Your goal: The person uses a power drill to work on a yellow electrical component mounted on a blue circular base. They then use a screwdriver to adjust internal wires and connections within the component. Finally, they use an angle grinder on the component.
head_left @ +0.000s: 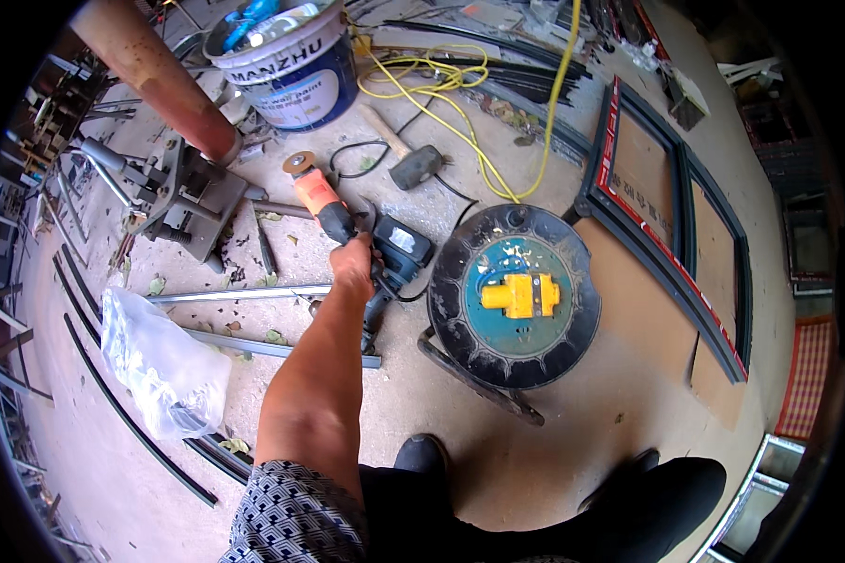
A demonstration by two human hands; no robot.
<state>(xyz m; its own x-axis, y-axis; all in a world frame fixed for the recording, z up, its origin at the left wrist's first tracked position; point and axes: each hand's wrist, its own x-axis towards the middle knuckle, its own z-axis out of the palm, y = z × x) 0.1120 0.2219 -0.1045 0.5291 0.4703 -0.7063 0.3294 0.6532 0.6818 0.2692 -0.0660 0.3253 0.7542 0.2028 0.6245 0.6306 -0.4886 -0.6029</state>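
My left hand (352,260) reaches forward, its fingers wrapped round the black grip of an orange and black angle grinder (321,201). A small brownish disc (299,162) sits on the grinder's far end. Just right of the hand lies a dark power tool (402,249) with a pale label, partly hidden by the hand and forearm. Beyond it a mallet (414,166) with a black head and wooden handle lies on the floor. To the right stands a round black cable reel (446,300) with a yellow plug (521,296) in its teal centre. My right hand is out of view.
A paint bucket (296,89) and a yellow cable (432,70) are at the back. Dark window frames (681,239) lie on cardboard at right. A metal clamp-like machine (183,202), aluminium strips (244,294) and a clear plastic bag (164,361) are at left. My shoe (422,454) is near.
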